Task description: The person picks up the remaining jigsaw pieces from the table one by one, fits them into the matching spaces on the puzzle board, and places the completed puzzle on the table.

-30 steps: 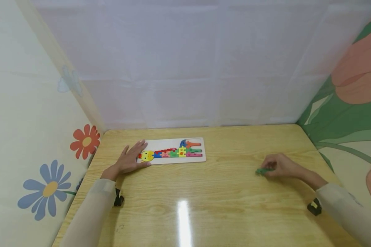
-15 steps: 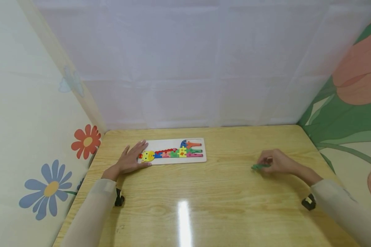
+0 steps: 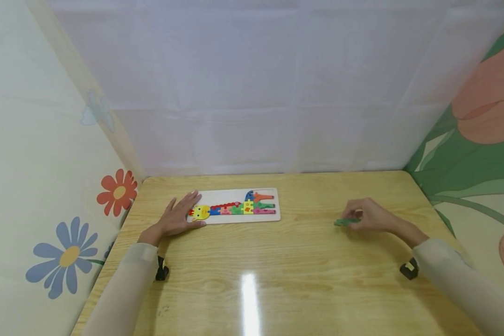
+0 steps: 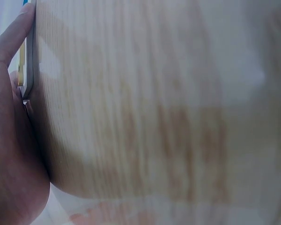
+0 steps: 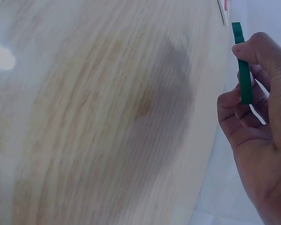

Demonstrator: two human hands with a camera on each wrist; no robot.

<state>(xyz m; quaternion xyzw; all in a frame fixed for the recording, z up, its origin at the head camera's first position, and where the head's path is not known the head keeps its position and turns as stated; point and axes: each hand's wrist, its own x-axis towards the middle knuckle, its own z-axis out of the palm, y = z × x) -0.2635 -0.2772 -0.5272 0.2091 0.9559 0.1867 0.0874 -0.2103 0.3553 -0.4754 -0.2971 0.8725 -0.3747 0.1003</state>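
A white puzzle board lies toward the back left of the table, bearing a colourful jigsaw giraffe with its yellow head at the left end. My left hand rests at that end, fingers spread over the board's corner and thumb along its front edge. In the left wrist view the thumb lies beside the board's edge. Over the right part of the table, my right hand pinches a thin green puzzle piece between thumb and fingers. Part of the piece is hidden by the fingers.
The pale wooden table reaches back to a white cloth wall. Flower-printed panels stand at both sides. Each wrist carries a small black camera mount. A bright light reflection falls on the table's front middle.
My right hand has moved left and slightly away from me, carrying the green puzzle piece toward the board. The left hand and the board have stayed in place.
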